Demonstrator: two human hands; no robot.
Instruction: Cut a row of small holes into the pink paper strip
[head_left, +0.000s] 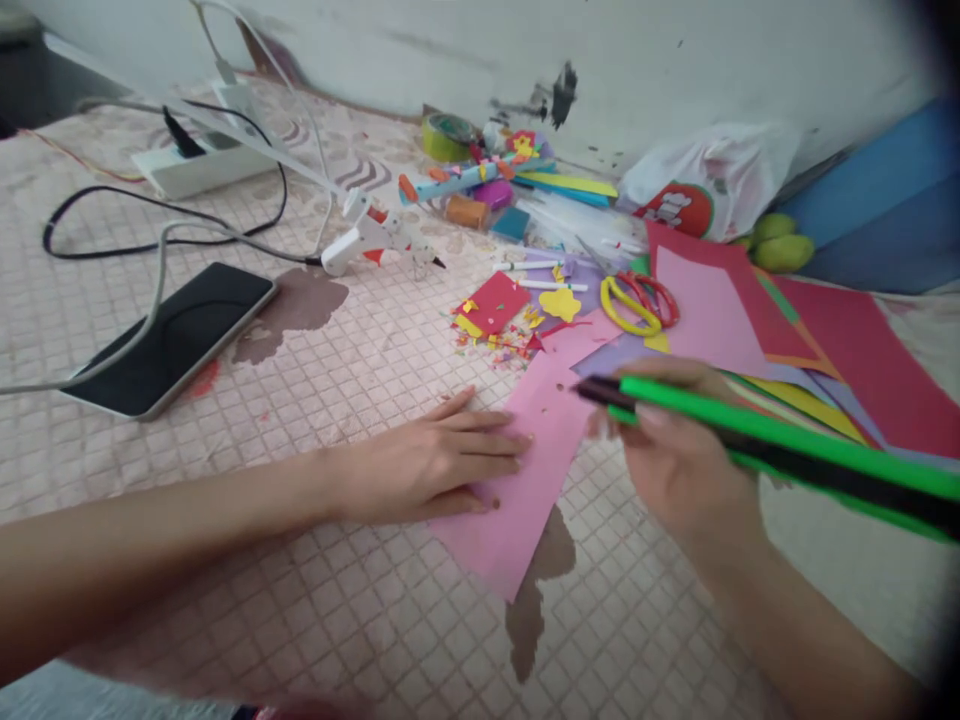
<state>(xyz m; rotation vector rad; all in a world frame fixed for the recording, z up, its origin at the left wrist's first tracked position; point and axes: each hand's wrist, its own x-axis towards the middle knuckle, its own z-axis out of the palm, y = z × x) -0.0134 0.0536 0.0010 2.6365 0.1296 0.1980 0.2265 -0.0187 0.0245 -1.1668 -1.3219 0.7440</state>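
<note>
A strip of pink paper [536, 470] lies slantwise on the table, with several small dark spots or holes along it. Fingers spread flat, my left hand [442, 460] rests on the strip's left edge. My right hand [686, 470] is closed around a long green-and-black striped pencil [780, 435], slightly blurred. The pencil's dark tip points left, just above the strip's upper right edge; whether it touches the paper I cannot tell. Beyond the strip lie scissors [634, 305] with yellow and red handles, beside a yellow paper flower [560, 304] and paper scraps [491, 342].
At left lie a phone [176, 335] with a cable across it, a power strip [199, 165] and a white glue gun [367, 235]. Green tape [448, 137] and craft pieces stand by the wall. Coloured sheets [877, 350], a plastic bag [712, 180] and green fruit [780, 245] are at right.
</note>
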